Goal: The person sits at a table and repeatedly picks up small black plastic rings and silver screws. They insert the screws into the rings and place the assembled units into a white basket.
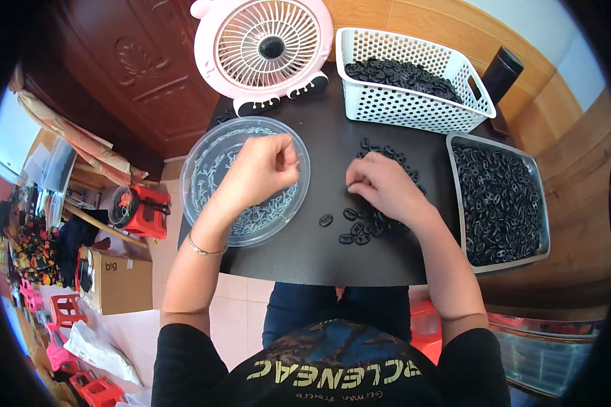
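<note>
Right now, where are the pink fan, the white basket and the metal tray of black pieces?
pink fan [265,47], head view, on the middle of its round grille.
white basket [407,107], head view, on its perforated front wall.
metal tray [453,183], head view, on its left rim.

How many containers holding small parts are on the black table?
3: a clear round bowl under the left hand, a white perforated basket at the back, a grey metal tray at right.

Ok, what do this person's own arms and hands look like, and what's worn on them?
Both hands are bare, no gloves: left hand, right hand. The forearms are uncovered; short black sleeves end above the elbows. A thin silver bracelet circles the left wrist. No rings visible.
</note>
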The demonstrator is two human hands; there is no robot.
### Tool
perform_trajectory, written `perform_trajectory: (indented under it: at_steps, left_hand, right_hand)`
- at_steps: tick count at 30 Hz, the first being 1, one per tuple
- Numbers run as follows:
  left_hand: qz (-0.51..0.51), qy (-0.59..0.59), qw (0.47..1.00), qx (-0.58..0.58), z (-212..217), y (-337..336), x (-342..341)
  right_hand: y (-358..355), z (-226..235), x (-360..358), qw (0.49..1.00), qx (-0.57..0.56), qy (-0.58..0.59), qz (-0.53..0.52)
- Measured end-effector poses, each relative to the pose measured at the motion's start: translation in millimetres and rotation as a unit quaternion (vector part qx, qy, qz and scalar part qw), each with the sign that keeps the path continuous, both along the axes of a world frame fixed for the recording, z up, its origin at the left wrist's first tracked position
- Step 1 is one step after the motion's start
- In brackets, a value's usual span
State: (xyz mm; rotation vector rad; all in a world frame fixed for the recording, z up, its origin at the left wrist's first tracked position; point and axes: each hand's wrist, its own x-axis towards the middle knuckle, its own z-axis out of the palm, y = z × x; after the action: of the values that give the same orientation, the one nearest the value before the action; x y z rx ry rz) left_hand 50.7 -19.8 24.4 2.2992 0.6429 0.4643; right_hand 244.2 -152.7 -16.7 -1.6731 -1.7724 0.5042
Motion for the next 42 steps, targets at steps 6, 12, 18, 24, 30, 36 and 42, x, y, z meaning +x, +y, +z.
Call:
perform_trajectory:
  at_steps: [6,12,18,24,30,36,42]
  left_hand:
    - [-0.084,-0.155,0.949,-0.26,-2.4,-12.8,32.0]
    - [-0.086,-0.194,0.904,-0.37,-17.6,-18.7,38.4]
    - [-0.064,-0.228,0.871,-0.43,-26.0,-25.7,33.3]
    - [-0.063,-0.254,0.878,-0.402,-27.1,-26.4,34.6]
    - [-0.061,-0.243,0.883,-0.396,-28.5,-28.7,37.4]
    - [-0.059,-0.238,0.884,-0.398,-28.3,-28.5,37.6]
    - [-0.059,-0.242,0.887,-0.388,-29.8,-28.4,38.4]
  right_hand:
    - [4.2,18.2,-2.4,0.955,-0.022,0.287,-0.069]
    - [-1.8,4.6,0.6,0.884,0.062,0.457,-0.077]
    - [-2.0,-0.4,-7.7,0.88,0.07,0.466,-0.059]
    - [-4.8,0.2,-12.3,0.913,0.071,0.396,-0.065]
    - [-5.5,-0.2,-14.8,0.919,0.082,0.377,-0.084]
    - [-3.4,-5.3,-14.3,0.93,0.103,0.343,-0.085]
    - [-3.0,-5.9,-14.8,0.934,0.114,0.327,-0.092]
